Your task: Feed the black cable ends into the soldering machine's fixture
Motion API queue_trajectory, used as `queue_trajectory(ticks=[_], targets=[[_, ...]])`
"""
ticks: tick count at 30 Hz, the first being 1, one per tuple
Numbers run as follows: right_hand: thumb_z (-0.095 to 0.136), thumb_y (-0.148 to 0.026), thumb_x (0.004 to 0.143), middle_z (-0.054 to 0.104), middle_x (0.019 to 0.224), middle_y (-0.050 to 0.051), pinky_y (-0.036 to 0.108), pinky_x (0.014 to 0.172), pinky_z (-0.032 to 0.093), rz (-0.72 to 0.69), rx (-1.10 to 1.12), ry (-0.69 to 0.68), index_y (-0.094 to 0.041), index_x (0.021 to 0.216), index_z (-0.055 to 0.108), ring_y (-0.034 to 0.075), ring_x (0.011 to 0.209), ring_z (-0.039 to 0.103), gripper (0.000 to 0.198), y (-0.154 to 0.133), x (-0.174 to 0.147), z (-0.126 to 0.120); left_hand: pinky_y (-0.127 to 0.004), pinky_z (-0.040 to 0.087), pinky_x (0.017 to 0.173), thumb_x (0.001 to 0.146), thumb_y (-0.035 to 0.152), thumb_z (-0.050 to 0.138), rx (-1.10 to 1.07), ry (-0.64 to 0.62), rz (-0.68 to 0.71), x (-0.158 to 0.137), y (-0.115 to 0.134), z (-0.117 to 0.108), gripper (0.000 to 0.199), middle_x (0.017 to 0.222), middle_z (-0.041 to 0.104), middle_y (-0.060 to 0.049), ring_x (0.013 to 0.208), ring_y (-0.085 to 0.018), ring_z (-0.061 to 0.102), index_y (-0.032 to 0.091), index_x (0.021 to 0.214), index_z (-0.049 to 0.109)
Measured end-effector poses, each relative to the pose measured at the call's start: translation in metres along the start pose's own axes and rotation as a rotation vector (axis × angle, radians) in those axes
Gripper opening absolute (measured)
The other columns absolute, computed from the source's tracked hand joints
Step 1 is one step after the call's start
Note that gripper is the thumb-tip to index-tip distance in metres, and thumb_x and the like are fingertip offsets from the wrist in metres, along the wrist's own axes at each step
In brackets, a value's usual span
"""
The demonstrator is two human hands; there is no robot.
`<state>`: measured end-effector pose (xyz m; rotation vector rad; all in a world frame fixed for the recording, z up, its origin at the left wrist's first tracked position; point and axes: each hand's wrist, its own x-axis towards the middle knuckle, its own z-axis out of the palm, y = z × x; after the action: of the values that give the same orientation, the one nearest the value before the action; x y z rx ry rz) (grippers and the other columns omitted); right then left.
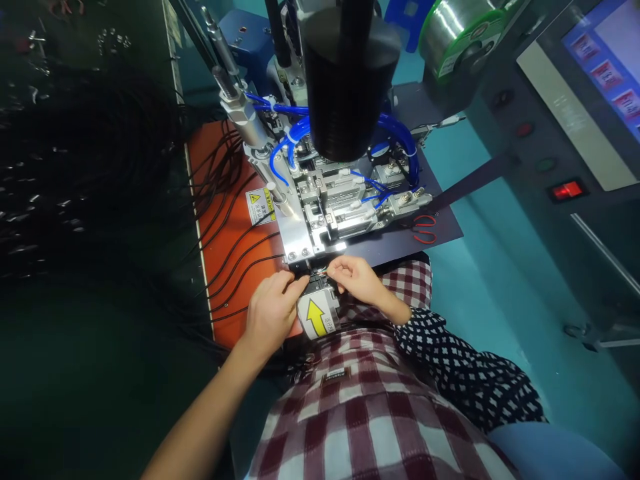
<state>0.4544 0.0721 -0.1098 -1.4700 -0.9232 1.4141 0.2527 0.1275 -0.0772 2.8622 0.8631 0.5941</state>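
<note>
R hand [356, 279] pinching thin wire [323, 272], just past fingertips, ctr of frame; tiny, orangey bit. L hand [270, 310] grip: can't tell.

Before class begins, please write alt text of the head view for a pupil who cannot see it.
A person's bare left hand and right hand are close together at the near edge of a silver metal machine with blue tubes, the right fingertips pinching a thin, unidentifiable item. Thin black cables cross an orange surface to the left.
</note>
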Motion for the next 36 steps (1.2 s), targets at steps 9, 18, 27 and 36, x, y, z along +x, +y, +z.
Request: queue_trajectory(ticks=[9,18,27,36], targets=[[0.06,-0.029,0.084,0.056,0.063,-0.002,0.025,0.05,0.041,-0.121,-0.055,0.131,-0.018,0.078,0.06,0.011,0.051,0.051,0.012,-0.002,-0.006,0.013,-0.029,0.047,0.066,0.091,0.008,0.043,-0.109,-0.002,-0.055,-0.002,-0.002,0.004,0.031,0.083,0.06,-0.009,0.076,-0.018,0.056,0.012,0.101,0.072],[0.057,-0.034,0.088,0.057,0.065,-0.001,0.026,0.051,0.042,-0.146,-0.012,0.166,-0.019,0.084,0.06,0.013,0.053,0.052,0.015,0.003,-0.01,0.017,-0.028,0.048,0.066,0.091,0.009,0.044,-0.115,-0.005,-0.067,-0.004,-0.003,0.005,0.03,0.083,0.059,-0.007,0.077,-0.018,0.056,0.014,0.102,0.072],[0.062,-0.039,0.084,0.051,0.05,-0.005,0.024,0.048,0.038,-0.017,0.131,0.193,-0.02,0.077,0.056,0.011,0.045,0.048,0.021,0.003,-0.002,0.025,-0.028,0.049,0.068,0.091,0.008,0.044,-0.239,-0.051,-0.092,-0.002,-0.007,0.003,0.031,0.085,0.06,-0.007,0.079,-0.017,0.058,0.014,0.104,0.071],[0.064,-0.043,0.082,0.054,0.051,-0.005,0.027,0.054,0.041,0.035,0.206,0.125,-0.019,0.077,0.058,0.012,0.048,0.049,0.025,0.001,-0.001,0.022,-0.035,0.045,0.068,0.087,0.007,0.046,0.014,-0.145,-0.12,0.0,0.011,-0.007,0.033,0.091,0.06,-0.012,0.084,-0.024,0.053,0.016,0.109,0.069]])
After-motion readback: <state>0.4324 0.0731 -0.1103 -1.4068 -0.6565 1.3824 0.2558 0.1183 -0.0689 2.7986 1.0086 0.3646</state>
